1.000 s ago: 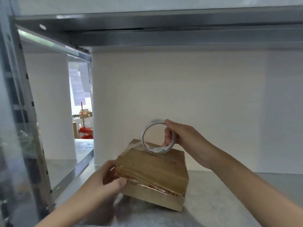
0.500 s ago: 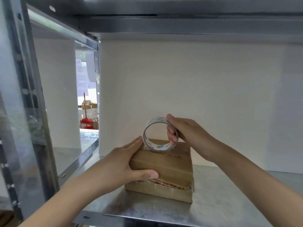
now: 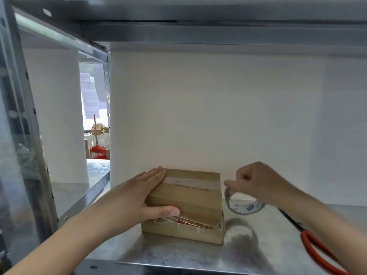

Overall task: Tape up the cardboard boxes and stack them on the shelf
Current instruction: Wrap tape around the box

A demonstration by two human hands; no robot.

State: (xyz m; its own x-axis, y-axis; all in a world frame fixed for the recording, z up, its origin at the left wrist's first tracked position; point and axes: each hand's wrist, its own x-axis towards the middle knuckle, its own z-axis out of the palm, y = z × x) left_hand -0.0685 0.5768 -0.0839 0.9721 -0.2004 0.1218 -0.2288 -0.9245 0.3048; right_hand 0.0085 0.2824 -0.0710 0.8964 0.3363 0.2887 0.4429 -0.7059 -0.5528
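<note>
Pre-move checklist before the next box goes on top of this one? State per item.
1. Box flat on shelf: ok.
2. Top seam taped: ok, a clear strip runs across it.
3. Front edge sealed: not ok, the tape there looks crumpled and lifted.
4. Left hand steadying box: ok.
5. Tape roll off the box top: ok, right hand holds it beside the box.
6. Scissors clear of box: ok.

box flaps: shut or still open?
Shut. The cardboard box sits flat on the shelf, clear tape over its top seam, left hand pressing it down.
</note>
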